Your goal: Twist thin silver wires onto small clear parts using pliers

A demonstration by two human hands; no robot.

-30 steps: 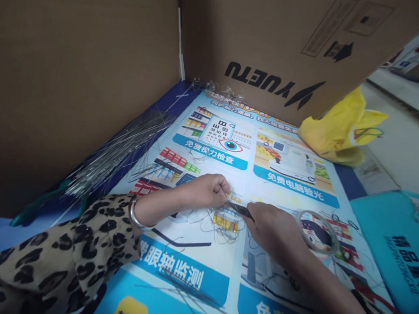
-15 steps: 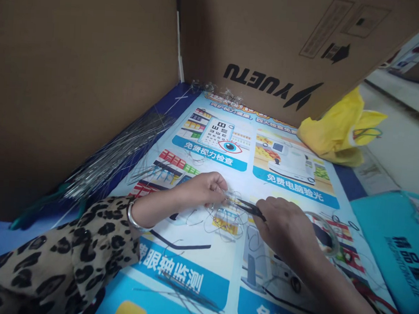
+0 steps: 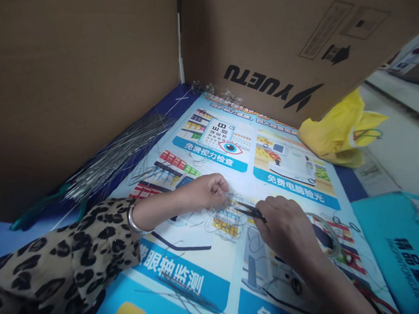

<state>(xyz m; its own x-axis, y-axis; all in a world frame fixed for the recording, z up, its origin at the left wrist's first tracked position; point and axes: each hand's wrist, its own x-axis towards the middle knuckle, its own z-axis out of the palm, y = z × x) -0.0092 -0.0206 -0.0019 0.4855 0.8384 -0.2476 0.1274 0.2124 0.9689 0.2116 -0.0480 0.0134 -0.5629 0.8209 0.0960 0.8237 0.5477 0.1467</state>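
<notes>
My left hand pinches a small looped piece of thin wire above the printed poster. In my right hand is a pair of dark-tipped pliers, fingers wrapped round the handles, which are mostly hidden. The plier tips point left and reach the wire by my left fingertips; whether they grip it I cannot tell. Just below, a tangle of wire loops lies on the poster. A silver bangle circles my left wrist.
Cardboard panels stand at the left and back. Many straight wires lie in a bundle at left, with shorter ones in front. A yellow bag, a tape roll and a teal bag are at right.
The pliers' jaws look slightly more parted, and their tips have shifted a little. My left hand still holds the wire piece in nearly the same place.
</notes>
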